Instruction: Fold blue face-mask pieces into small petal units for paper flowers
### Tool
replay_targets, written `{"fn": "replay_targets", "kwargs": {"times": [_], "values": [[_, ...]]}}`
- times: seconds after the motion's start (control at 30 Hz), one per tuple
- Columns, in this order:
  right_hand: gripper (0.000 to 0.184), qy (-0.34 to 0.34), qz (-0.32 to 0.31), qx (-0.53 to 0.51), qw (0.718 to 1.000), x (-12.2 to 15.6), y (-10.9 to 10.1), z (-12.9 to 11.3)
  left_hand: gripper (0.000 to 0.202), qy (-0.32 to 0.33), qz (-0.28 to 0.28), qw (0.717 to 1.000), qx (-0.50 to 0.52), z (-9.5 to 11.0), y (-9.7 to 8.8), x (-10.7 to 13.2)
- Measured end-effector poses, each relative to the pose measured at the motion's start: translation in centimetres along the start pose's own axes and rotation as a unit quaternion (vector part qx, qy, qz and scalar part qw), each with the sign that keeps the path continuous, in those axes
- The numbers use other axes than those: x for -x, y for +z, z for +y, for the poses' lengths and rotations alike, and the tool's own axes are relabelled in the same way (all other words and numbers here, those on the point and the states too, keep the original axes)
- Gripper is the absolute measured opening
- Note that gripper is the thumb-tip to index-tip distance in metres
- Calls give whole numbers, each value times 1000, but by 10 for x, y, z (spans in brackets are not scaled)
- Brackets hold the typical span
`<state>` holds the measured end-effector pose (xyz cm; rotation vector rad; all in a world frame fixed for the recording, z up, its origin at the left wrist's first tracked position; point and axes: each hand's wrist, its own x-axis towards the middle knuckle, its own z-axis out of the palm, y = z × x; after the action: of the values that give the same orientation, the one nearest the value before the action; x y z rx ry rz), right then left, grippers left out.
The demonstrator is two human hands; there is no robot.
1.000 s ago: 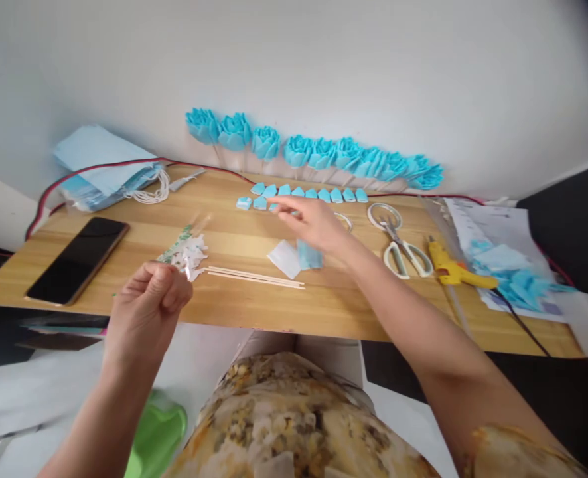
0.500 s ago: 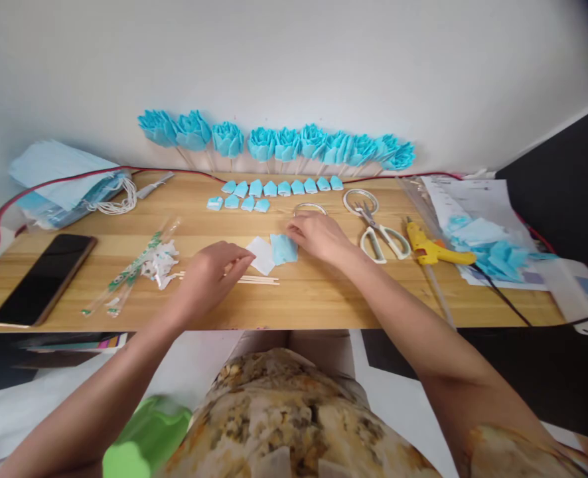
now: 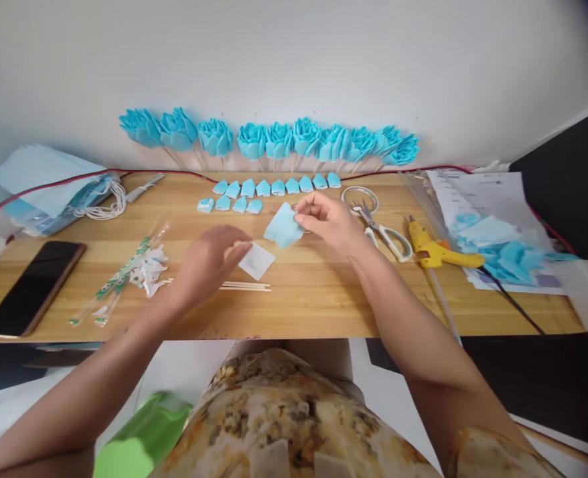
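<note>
My right hand [image 3: 328,220] pinches a light blue square of fabric [image 3: 283,228] and holds it lifted just above the wooden table [image 3: 324,299]. My left hand [image 3: 208,260] is beside it, its fingertips on a white square piece [image 3: 257,260] that sits on the table. Thin wooden sticks [image 3: 247,286] lie just in front of the white piece. Behind the hands, small folded blue petals [image 3: 274,188] lie in two rows.
Several blue paper flowers [image 3: 269,138] on sticks lean on the wall. Scissors [image 3: 384,231], a yellow glue gun [image 3: 436,252] and blue scraps on papers [image 3: 493,245] are at the right. A phone [image 3: 30,287], stick wrappers [image 3: 125,272] and stacked face masks [image 3: 55,189] are at the left.
My right hand has picked the blue square up off the table. My left hand came down from near the table's edge to the white square and pinched it.
</note>
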<state>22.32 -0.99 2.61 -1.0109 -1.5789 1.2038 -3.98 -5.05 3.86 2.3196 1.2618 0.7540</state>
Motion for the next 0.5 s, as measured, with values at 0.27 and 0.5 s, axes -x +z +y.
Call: {"fn": "replay_targets", "kwargs": {"times": [0.27,0.5], "values": [[29,17,-23,-44,999,4,-1,-7,36,-107,-33,938,328,19,22,-56],[49,51,8,-97,994,5,8,-6,26,-200,27,818,539,14,44,-53]]}}
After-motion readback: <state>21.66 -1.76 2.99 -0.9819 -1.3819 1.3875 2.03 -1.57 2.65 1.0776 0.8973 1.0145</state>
